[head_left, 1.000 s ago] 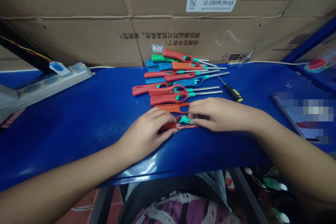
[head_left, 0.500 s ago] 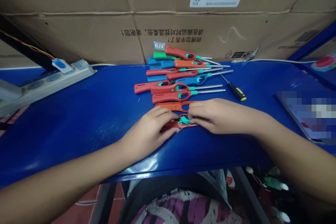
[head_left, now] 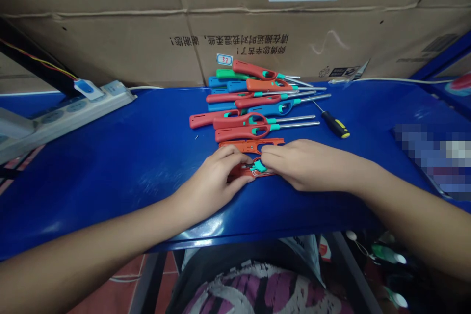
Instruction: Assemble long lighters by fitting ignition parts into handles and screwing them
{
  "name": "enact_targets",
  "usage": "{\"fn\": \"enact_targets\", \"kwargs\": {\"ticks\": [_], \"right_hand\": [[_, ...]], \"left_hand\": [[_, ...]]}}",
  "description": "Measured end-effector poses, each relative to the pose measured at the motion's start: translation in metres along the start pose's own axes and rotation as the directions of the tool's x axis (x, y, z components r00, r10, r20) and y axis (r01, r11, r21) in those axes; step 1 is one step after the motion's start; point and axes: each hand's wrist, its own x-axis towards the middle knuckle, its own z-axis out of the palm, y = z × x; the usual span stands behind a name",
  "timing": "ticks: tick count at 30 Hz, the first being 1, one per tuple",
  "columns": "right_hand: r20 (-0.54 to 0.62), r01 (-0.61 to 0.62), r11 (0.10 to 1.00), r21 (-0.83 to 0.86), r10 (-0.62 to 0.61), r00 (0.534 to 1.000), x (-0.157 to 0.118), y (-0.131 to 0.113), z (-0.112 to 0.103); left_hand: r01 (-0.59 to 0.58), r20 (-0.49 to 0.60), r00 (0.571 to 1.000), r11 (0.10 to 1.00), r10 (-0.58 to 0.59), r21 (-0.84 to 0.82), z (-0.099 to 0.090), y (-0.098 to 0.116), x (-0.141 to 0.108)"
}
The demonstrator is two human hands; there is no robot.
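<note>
An opened lighter half [head_left: 239, 172], red-orange, lies on the blue table with white wires and a green trigger piece [head_left: 259, 166] in it. My left hand [head_left: 224, 171] grips the handle end of this half, fingers curled round it. From the right, my right hand [head_left: 290, 159] has its fingers pressed together at the green piece; its fingertips are partly hidden. An orange casing half [head_left: 250, 146] lies just beyond both hands. Behind it is a pile of whole lighters [head_left: 241, 133], red, blue, green and orange, with metal tubes pointing right.
A black and yellow screwdriver [head_left: 335, 124] lies right of the pile. A power strip [head_left: 73, 112] is at the left, a blurred flat device [head_left: 434, 162] at the right. A cardboard box [head_left: 128, 49] stands behind the table [head_left: 121, 167]. A tiny metal piece [head_left: 196, 137] lies left of the pile.
The view has shifted slightly. My right hand's fingers have closed in more over the green piece, which sits at a slightly different angle. My left hand keeps its grip on the half.
</note>
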Motion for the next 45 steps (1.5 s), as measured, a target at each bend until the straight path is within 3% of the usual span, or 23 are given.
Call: {"fn": "enact_targets", "kwargs": {"ticks": [11, 35, 40, 45], "right_hand": [[-0.005, 0.004, 1.000, 0.014, -0.004, 1.000, 0.001, -0.001, -0.004], [-0.026, -0.001, 0.996, 0.089, 0.003, 1.000, -0.003, 0.001, 0.000], [-0.026, -0.034, 0.946, 0.322, 0.044, 0.999, 0.000, 0.005, -0.002], [0.103, -0.218, 0.755, 0.618, 0.198, 0.975, 0.003, 0.013, -0.001]], "left_hand": [[-0.128, -0.020, 0.991, 0.986, 0.131, 0.111, 0.002, 0.004, -0.002], [-0.122, 0.004, 0.993, 0.988, 0.122, 0.098, 0.006, 0.001, -0.005], [-0.150, 0.011, 0.989, 0.985, 0.149, 0.088, 0.008, -0.002, -0.006], [-0.182, 0.021, 0.983, 0.976, 0.181, 0.123, 0.010, -0.003, -0.007]]}}
